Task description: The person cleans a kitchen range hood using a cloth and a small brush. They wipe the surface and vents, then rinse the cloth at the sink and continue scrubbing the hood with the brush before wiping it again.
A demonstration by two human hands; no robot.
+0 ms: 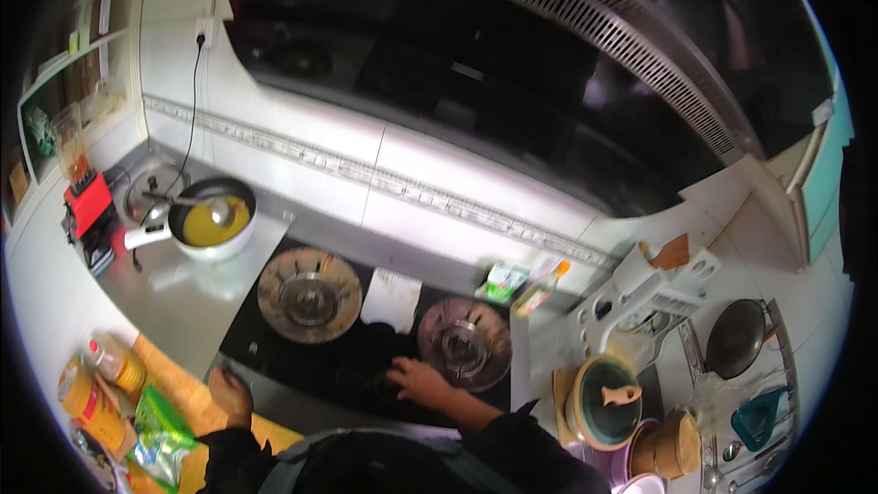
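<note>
My right hand (422, 384) reaches over the front of the black gas cooktop (322, 363), left of the right burner (465, 344). Its fingertips meet a dark area where I cannot make out whether they grip a knob. Near the cooktop's front left corner is my left hand (232, 394), fingers loosely curved and nothing visible in it. The left burner (309, 296) carries no pan. A white piece (392, 298) of sheet or plate lies between the burners. On the steel counter stands a white-handled frying pan (214, 247) with yellow liquid and a ladle (221, 211) inside.
A red blender (88, 206) and a glass lid (154, 185) are at the back left. Oil bottles (118, 363) and a green bag (163, 418) sit at the front left. To the right are a lidded pot (607, 415), a seasoning bottle (540, 291) and a white utensil rack (634, 288).
</note>
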